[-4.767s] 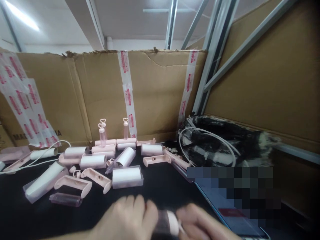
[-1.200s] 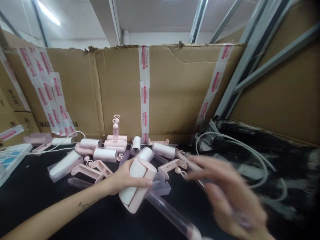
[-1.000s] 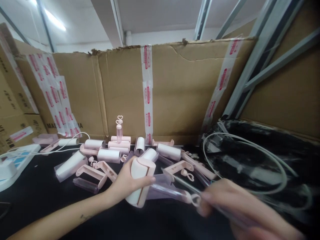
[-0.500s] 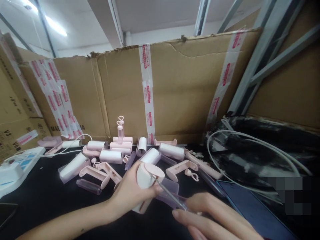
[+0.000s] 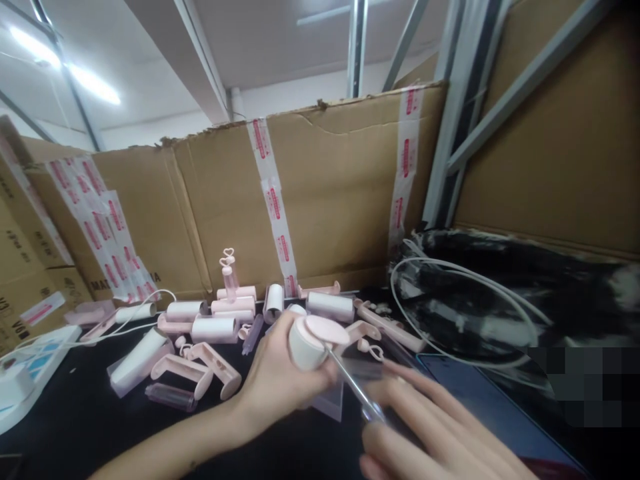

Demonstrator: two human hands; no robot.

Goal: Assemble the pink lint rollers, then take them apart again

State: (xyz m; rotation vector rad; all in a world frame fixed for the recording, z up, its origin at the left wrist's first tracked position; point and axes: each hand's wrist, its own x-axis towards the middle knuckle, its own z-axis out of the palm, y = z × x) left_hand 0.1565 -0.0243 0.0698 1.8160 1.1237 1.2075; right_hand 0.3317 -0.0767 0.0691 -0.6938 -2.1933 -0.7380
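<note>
My left hand (image 5: 274, 377) is wrapped round a lint roller with a white paper roll (image 5: 304, 347), its end facing me. A flat pale pink oval end piece (image 5: 328, 329) sits tilted at the top of that end. In my right hand (image 5: 420, 427) is a thin metal-shafted tool (image 5: 350, 379) that looks like a screwdriver; the fingers hide much of its handle. Its tip meets the lower edge of the pink end piece. Below my left hand a clear plastic cover (image 5: 327, 402) shows in part.
Pink lint roller handles (image 5: 215, 367), white rolls (image 5: 215, 329) and clear tubes (image 5: 171, 397) lie across the black table. A white power strip (image 5: 37, 373) is at left, a phone (image 5: 490, 407) at right. Behind stand a cardboard wall (image 5: 330, 200) and a black bag with white cable (image 5: 470, 273).
The view has turned right. The roller is held at a different tilt in my left hand, and the tool's tip stays at the pink end piece's edge.
</note>
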